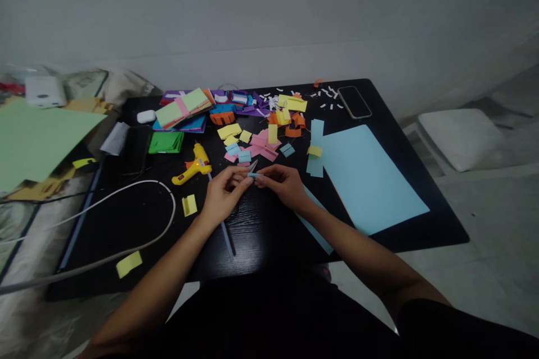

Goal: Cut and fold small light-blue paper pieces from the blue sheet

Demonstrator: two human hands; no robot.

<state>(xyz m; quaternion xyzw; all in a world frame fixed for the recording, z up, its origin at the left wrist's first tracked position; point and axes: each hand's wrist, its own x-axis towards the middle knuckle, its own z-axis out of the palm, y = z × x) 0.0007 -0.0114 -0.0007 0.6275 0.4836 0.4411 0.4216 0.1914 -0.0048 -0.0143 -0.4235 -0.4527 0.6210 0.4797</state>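
Observation:
Between my fingertips, a small folded piece of light blue paper is pinched over the middle of the black table. My left hand grips its left end with thumb and fingers closed. On the other end, my right hand pinches it between thumb and forefinger. Metal scissor blades point up just behind the paper; their handles are hidden, and I cannot tell whether they are held or lying there. Left of my left hand lies a yellow hot glue gun. Pink paper strips lie beyond my hands.
A large light blue sheet and a phone lie on the right. Stacked coloured paper, green pieces and white scraps sit toward the back. A pale cable loops across the left side. A white stool stands beyond the table.

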